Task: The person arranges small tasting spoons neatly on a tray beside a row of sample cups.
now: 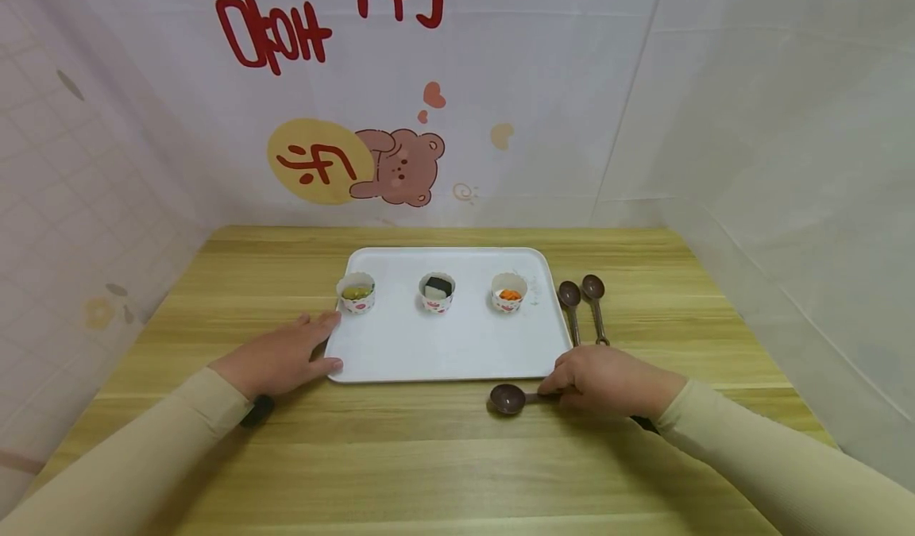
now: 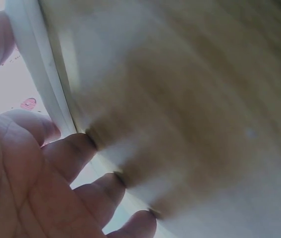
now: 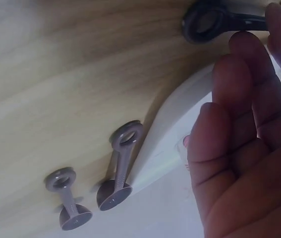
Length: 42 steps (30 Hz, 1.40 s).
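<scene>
A white tray (image 1: 443, 349) lies on the wooden table. My left hand (image 1: 286, 355) is at its left edge, fingers spread and loosely bent, fingertips (image 2: 103, 191) right at the rim in the left wrist view. Near the tray's front right corner, my right hand (image 1: 618, 381) pinches the handle of a brown measuring spoon (image 1: 507, 399). Its bowl points left, in front of the tray. The ring end of that spoon's handle (image 3: 239, 22) shows beyond the fingers in the right wrist view.
Along the tray stand three patterned paper cups: one with yellow-green food (image 1: 359, 304), one with a black-and-white piece (image 1: 437, 304), one with orange shreds (image 1: 508, 304). Two more brown measuring spoons, a nearer one (image 1: 569, 294) and an outer one (image 1: 593, 287), lie right of the tray.
</scene>
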Motion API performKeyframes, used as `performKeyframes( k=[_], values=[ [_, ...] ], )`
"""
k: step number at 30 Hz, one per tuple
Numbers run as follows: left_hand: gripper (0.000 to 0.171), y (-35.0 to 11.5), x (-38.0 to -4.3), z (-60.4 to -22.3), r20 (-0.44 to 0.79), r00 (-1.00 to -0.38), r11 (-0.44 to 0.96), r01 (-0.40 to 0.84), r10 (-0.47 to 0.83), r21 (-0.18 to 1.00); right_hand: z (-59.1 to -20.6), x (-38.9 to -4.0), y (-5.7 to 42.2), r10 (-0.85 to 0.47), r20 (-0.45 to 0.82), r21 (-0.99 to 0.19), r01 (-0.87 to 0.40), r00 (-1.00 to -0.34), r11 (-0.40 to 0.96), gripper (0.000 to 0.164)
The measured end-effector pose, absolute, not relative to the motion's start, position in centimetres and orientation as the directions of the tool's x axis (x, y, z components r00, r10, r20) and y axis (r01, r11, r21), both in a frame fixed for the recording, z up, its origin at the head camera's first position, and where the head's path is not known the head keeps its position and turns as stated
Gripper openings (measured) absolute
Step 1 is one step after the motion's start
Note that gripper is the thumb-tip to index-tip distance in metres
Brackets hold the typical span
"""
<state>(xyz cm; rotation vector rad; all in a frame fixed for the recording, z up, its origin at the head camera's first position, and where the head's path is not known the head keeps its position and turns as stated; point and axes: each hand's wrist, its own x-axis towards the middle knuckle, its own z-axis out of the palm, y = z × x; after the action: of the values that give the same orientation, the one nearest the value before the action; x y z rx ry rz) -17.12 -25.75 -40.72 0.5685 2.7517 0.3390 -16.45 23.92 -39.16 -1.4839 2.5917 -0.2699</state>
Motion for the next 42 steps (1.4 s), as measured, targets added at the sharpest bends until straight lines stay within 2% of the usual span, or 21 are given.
performKeyframes(
  k=[14,21,34,42],
  values=[
    [0.088,-25.9,-17.2,-40.7,-0.255,-0.871,0.894,0.348,0.42,0.283,-39.5,-16.5,24.0,-0.862,-0.084,-0.256,-0.825,-0.501,0.504,0.029],
    [0.09,-25.8,-17.2,-40.6,-0.266,-0.868,0.894,0.341,0.418,0.291,-39.4,-16.4,23.7,-0.836,-0.139,-0.276,-0.79,-0.531,0.548,0.026],
    [0.088,-25.8,-17.3,-40.6,-0.265,-0.87,0.895,0.342,0.417,0.286,-39.0,-16.1,23.3,-0.831,-0.163,-0.278,-0.783,-0.532,0.556,0.021],
    [0.089,-25.7,-17.2,-40.5,-0.276,-0.868,0.896,0.334,0.413,0.291,-38.8,-16.1,23.1,-0.842,-0.164,-0.342,-0.771,-0.514,0.537,0.019]
  ],
)
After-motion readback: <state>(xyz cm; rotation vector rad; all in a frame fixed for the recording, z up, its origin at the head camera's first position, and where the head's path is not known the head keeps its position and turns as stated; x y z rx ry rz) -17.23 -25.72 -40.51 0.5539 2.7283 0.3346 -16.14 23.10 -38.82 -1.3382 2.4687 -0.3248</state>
